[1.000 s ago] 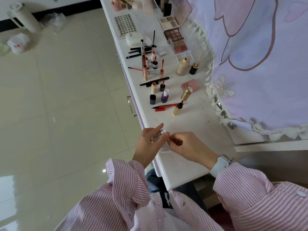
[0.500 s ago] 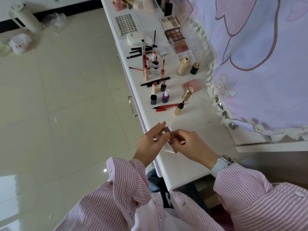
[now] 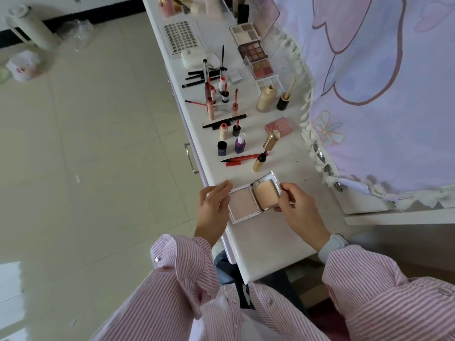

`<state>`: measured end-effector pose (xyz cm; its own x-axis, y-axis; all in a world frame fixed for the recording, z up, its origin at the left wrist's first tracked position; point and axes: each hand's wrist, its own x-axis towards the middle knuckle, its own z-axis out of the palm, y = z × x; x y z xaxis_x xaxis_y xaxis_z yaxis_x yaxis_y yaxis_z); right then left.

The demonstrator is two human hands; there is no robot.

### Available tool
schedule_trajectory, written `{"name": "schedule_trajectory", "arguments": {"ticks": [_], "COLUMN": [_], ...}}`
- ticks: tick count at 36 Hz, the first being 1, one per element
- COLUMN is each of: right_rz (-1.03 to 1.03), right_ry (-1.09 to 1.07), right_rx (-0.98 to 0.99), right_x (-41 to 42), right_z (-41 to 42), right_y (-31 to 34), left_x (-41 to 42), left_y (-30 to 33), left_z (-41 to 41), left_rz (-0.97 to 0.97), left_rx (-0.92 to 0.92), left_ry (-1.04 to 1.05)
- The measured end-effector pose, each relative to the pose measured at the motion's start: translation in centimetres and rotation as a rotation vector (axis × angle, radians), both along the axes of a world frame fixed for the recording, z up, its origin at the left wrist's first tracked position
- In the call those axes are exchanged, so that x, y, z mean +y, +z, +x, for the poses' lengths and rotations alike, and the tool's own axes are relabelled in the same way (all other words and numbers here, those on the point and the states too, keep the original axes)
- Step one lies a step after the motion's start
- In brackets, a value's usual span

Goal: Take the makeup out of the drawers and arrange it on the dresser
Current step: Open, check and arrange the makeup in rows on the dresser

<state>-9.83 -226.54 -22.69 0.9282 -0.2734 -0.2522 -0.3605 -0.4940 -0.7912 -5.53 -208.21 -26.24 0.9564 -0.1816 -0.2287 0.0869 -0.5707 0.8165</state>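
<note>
A silver powder compact (image 3: 253, 199) lies spread flat over the near part of the white dresser top (image 3: 266, 244), pale pink powder in its left half, a beige puff in its right half. My left hand (image 3: 214, 205) grips the left half's edge. My right hand (image 3: 299, 209) pinches the right half's edge. Beyond it stand nail polish bottles (image 3: 240, 143), a red eyeliner pen (image 3: 242, 159), a gold tube (image 3: 266, 150), lip glosses (image 3: 210, 104), a foundation bottle (image 3: 266, 98) and eyeshadow palettes (image 3: 252, 51).
A drawer handle (image 3: 190, 158) juts from the dresser front on the left. A lilac cartoon cloth (image 3: 384, 94) with a frilled edge covers the right side. On the tiled floor at far left stand a white jug (image 3: 32, 30) and plastic bags (image 3: 23, 65).
The compact was closed and small between my fingers a second ago; both hands have pulled its halves apart, and it now lies fully spread, with my hands further apart.
</note>
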Motion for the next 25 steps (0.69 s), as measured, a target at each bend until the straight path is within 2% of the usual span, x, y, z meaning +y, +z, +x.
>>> {"name": "schedule_trajectory", "arguments": {"ticks": [2, 5, 9, 12, 15, 18, 25], "right_rz": [-0.089, -0.256, -0.313, -0.283, -0.229, -0.204, -0.206], "right_ry": [0.031, 0.124, 0.298, 0.276, 0.239, 0.232, 0.158], "right_rx": [-0.077, -0.245, -0.295, -0.312, -0.307, -0.305, -0.293], "right_x": [0.0, 0.4, 1.2, 1.5, 1.7, 1.6, 1.4], "right_z": [-0.3, -0.4, -0.5, -0.4, -0.4, -0.5, -0.4], "right_y": [0.1, 0.1, -0.1, -0.1, 0.2, 0.4, 0.2], "left_x": [-0.2, -0.5, -0.4, -0.1, -0.3, -1.2, -2.8], "left_y": [-0.3, -0.2, -0.1, -0.7, -0.9, -1.0, -2.1], "left_z": [-0.1, -0.4, -1.1, -1.6, -1.9, -2.3, -2.6], "left_rz": [0.139, 0.358, 0.395, 0.480, 0.387, 0.354, 0.344], "left_rx": [-0.090, -0.102, -0.056, -0.110, -0.265, -0.469, -0.615], "left_ry": [-0.062, -0.216, -0.330, -0.380, -0.265, -0.244, -0.169]}}
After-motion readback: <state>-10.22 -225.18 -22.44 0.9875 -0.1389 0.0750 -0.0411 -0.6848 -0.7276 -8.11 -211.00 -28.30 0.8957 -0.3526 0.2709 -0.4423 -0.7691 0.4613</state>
